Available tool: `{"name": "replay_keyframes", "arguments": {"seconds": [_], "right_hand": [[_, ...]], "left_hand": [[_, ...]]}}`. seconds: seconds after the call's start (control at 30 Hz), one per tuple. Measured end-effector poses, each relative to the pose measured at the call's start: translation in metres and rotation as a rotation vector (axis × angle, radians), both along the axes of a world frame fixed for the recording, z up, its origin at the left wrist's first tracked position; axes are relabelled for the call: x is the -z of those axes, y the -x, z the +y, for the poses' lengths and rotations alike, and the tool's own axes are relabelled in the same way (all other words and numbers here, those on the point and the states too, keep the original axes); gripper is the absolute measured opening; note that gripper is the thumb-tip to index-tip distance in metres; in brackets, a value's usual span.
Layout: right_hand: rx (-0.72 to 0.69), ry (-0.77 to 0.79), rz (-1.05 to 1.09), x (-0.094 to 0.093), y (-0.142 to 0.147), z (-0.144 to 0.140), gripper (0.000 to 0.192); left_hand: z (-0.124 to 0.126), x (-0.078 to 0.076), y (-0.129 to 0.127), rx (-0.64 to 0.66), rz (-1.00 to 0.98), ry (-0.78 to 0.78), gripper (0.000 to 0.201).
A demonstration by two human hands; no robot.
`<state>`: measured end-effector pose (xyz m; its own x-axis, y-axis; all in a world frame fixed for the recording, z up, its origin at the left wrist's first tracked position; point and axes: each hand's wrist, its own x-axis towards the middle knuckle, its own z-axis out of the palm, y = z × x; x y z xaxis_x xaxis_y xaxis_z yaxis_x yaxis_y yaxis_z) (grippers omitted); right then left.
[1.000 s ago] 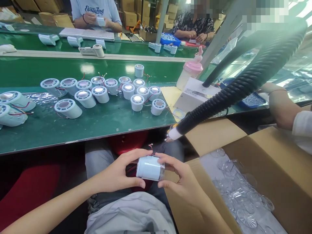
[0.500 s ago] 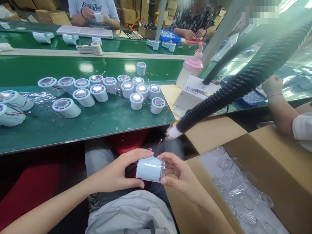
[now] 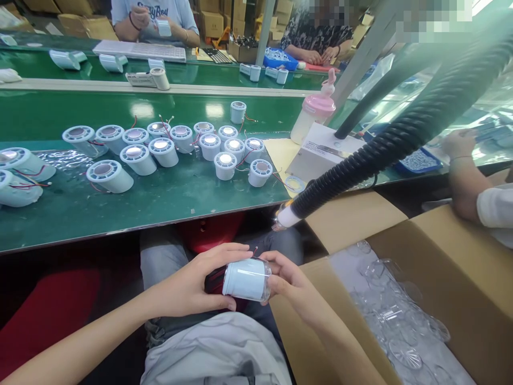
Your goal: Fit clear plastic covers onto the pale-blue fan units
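Above my lap, a light blue cylindrical housing [image 3: 243, 279] lies on its side between my two hands. My left hand [image 3: 195, 279] is wrapped round its left end, thumb below and fingers along the top. A clear plastic cover [image 3: 266, 287] encloses the right end of the housing. The fingers and thumb of my right hand [image 3: 292, 279] are closed on that cover. A thin wire tip [image 3: 255, 250] sticks up behind the housing. Just above hangs the metal-tipped nozzle [image 3: 282, 218] of a black corrugated hose [image 3: 352, 163], apart from my hands.
Several light blue housings [image 3: 138, 159] with wires stand on the green bench [image 3: 168, 208]. At right, a cardboard box [image 3: 452, 267] holds clear plastic parts [image 3: 395, 315]. A white device [image 3: 320, 152] and a pink-lidded bottle [image 3: 315, 115] stand behind the nozzle. Other people work across the bench and at right.
My right thumb has moved up onto the end of the clear cover. The wire tip behind the housing has shifted slightly right. My left hand has hardly moved.
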<state>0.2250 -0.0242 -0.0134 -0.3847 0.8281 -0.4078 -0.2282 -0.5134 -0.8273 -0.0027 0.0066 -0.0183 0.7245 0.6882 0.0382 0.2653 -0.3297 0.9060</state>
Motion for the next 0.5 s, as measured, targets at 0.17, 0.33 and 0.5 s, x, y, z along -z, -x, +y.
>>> {"name": "replay_keyframes", "arguments": {"seconds": [0.17, 0.33, 0.5], "right_hand": [[0.003, 0.085, -0.051, 0.004, 0.003, -0.002, 0.051], [-0.014, 0.148, 0.009, 0.012, 0.008, -0.002, 0.052], [0.072, 0.199, 0.130, 0.025, 0.011, 0.001, 0.049]], "left_hand": [[0.001, -0.001, 0.000, 0.015, -0.046, 0.011, 0.072], [0.001, -0.002, -0.001, 0.019, -0.117, 0.174, 0.074], [0.012, 0.011, -0.012, -0.023, -0.323, 0.574, 0.078]]}}
